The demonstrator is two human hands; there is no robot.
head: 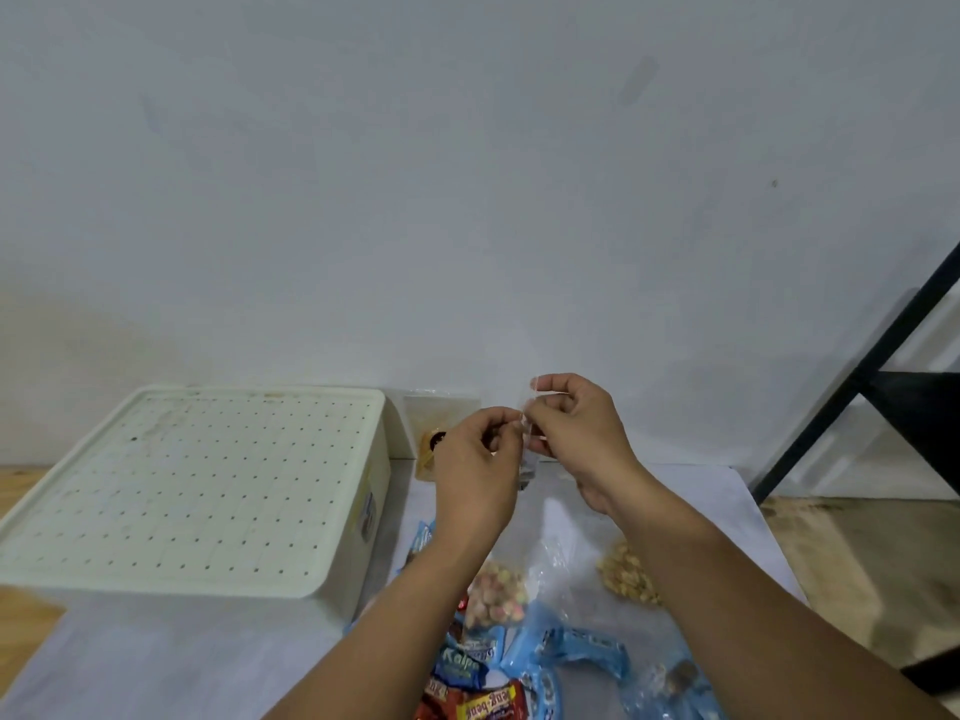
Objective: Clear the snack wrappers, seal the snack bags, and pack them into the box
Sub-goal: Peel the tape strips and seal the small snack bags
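Note:
My left hand (480,462) and my right hand (574,433) are raised together above the cloth, both pinching the top edge of a small clear snack bag (529,462) that hangs between them with something dark inside. Below lie a clear bag of pink and yellow puffs (496,595), a clear bag of peanuts (626,574), blue wrappers (571,654) and red and yellow bar wrappers (491,706). The cream box (197,491) stands at the left with its perforated lid on.
A white cloth (156,662) covers the floor under the snacks. Another clear bag with a dark and yellow snack (434,444) leans against the wall behind the box. A black frame (872,376) stands at the right on the wooden floor.

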